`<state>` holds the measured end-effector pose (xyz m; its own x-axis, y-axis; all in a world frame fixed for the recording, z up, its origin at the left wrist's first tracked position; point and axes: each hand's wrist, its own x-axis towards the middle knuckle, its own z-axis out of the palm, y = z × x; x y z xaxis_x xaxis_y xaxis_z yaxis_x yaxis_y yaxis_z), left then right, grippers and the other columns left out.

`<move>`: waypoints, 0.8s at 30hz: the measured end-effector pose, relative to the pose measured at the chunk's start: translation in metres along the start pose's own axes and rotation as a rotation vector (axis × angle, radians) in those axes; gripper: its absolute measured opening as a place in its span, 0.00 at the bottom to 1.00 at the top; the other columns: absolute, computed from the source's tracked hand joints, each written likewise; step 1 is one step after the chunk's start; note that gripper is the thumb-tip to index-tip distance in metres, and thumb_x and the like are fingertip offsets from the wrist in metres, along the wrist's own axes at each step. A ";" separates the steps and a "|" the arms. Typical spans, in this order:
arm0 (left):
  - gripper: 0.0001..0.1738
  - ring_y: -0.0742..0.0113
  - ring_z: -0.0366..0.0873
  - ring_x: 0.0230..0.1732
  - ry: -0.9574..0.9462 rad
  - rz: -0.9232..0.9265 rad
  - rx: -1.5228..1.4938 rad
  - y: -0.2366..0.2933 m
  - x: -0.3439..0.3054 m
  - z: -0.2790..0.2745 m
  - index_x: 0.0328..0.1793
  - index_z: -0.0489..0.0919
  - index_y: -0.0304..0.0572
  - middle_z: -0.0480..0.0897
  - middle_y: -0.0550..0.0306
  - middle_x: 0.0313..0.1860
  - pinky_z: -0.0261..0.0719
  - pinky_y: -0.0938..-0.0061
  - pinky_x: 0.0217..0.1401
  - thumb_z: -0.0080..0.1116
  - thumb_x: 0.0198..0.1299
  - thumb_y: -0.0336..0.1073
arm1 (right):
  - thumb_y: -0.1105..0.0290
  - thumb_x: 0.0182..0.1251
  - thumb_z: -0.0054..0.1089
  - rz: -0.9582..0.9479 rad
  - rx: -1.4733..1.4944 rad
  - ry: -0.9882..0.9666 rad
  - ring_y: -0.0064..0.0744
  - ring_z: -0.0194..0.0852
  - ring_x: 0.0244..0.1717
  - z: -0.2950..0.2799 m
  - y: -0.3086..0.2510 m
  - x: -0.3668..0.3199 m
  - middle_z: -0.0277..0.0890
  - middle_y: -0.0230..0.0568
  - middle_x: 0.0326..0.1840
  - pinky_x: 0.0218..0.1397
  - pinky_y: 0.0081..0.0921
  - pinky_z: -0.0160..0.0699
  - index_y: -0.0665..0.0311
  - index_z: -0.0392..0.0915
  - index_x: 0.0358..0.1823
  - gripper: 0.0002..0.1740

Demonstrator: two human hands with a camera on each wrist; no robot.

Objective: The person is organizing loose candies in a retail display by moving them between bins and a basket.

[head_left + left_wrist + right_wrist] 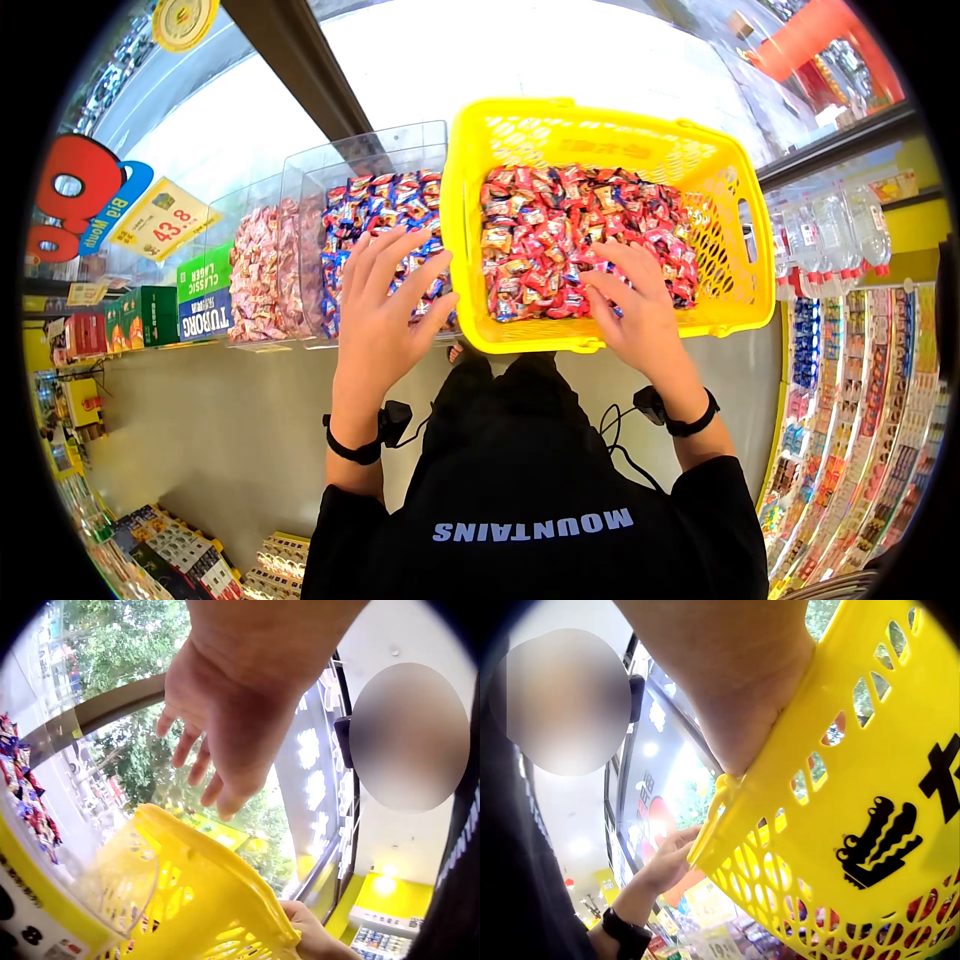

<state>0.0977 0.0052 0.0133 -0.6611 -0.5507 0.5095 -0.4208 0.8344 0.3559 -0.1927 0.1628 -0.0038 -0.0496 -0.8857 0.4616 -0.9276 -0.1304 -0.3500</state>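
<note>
A yellow basket (735, 310) with perforated walls holds a heap of red-wrapped candies (570, 240). My right hand (635, 310) reaches over its near rim, with fingers extended over the candies and nothing seen in its grasp. In the right wrist view, the basket wall hides those fingers. My left hand (385, 315) is left of the basket, fingers spread, overlapping a clear bin (400, 140) of blue and red wrapped candies (375, 195) in the head view. The left wrist view shows this hand (225, 735) with fingers apart and holding nothing.
Pink-wrapped candies (262, 265) fill another bin farther left, beside a green and blue Tuborg box (205, 290). A price sign (165, 225) stands behind. Water bottles (835, 235) and stocked shelves (850, 420) are on the right. A window lies beyond the basket.
</note>
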 end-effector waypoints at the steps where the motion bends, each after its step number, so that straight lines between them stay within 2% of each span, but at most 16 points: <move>1: 0.26 0.43 0.77 0.77 -0.001 0.008 -0.022 0.007 0.007 0.000 0.64 0.90 0.47 0.83 0.51 0.73 0.70 0.42 0.83 0.79 0.56 0.32 | 0.76 0.62 0.76 -0.020 -0.005 0.009 0.54 0.81 0.69 -0.003 0.000 -0.001 0.84 0.45 0.67 0.77 0.56 0.76 0.60 0.90 0.50 0.15; 8: 0.31 0.41 0.76 0.78 -0.062 0.213 0.060 0.051 0.087 -0.020 0.68 0.89 0.51 0.82 0.52 0.74 0.70 0.41 0.84 0.80 0.54 0.31 | 0.74 0.62 0.78 0.041 -0.089 0.026 0.54 0.80 0.71 -0.052 0.036 -0.022 0.84 0.44 0.69 0.79 0.56 0.75 0.58 0.90 0.53 0.16; 12: 0.28 0.41 0.76 0.78 -0.103 0.407 0.053 0.075 0.154 -0.011 0.67 0.89 0.52 0.82 0.52 0.75 0.71 0.46 0.83 0.79 0.58 0.33 | 0.77 0.62 0.77 0.075 -0.118 0.072 0.57 0.80 0.71 -0.079 0.065 -0.031 0.84 0.46 0.70 0.75 0.52 0.78 0.61 0.90 0.52 0.16; 13: 0.24 0.42 0.77 0.76 -0.110 0.441 0.041 0.080 0.172 -0.002 0.66 0.89 0.51 0.83 0.52 0.74 0.73 0.49 0.81 0.77 0.62 0.35 | 0.77 0.61 0.76 0.081 -0.128 0.085 0.57 0.80 0.70 -0.083 0.072 -0.034 0.84 0.47 0.69 0.74 0.51 0.79 0.61 0.90 0.51 0.16; 17: 0.19 0.44 0.79 0.73 -0.139 0.589 -0.064 0.095 0.227 0.060 0.61 0.89 0.47 0.84 0.50 0.69 0.75 0.51 0.77 0.73 0.64 0.35 | 0.77 0.61 0.75 0.094 -0.084 0.084 0.57 0.80 0.69 -0.095 0.091 -0.040 0.84 0.47 0.68 0.74 0.51 0.79 0.61 0.90 0.51 0.16; 20: 0.16 0.45 0.79 0.72 -0.273 0.624 -0.138 0.102 0.247 0.126 0.56 0.89 0.47 0.85 0.50 0.67 0.75 0.52 0.78 0.72 0.63 0.36 | 0.76 0.61 0.75 0.096 -0.039 0.095 0.56 0.80 0.68 -0.097 0.101 -0.044 0.83 0.47 0.67 0.73 0.52 0.80 0.61 0.90 0.50 0.15; 23: 0.15 0.48 0.77 0.75 -0.452 0.690 0.103 0.102 0.246 0.189 0.52 0.91 0.49 0.84 0.51 0.67 0.71 0.50 0.83 0.73 0.60 0.40 | 0.74 0.62 0.75 0.106 0.055 0.094 0.57 0.79 0.69 -0.093 0.109 -0.047 0.83 0.46 0.67 0.74 0.52 0.79 0.61 0.90 0.50 0.15; 24: 0.14 0.49 0.76 0.77 -0.454 0.726 0.160 0.095 0.239 0.208 0.51 0.91 0.49 0.84 0.52 0.68 0.68 0.49 0.86 0.73 0.59 0.41 | 0.74 0.62 0.75 0.101 0.058 0.096 0.57 0.79 0.69 -0.093 0.109 -0.046 0.83 0.46 0.67 0.74 0.52 0.79 0.61 0.90 0.50 0.15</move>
<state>-0.2295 -0.0430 0.0058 -0.9692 0.1522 0.1937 0.1416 0.9876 -0.0676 -0.3258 0.2310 0.0131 -0.1794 -0.8493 0.4964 -0.8932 -0.0709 -0.4440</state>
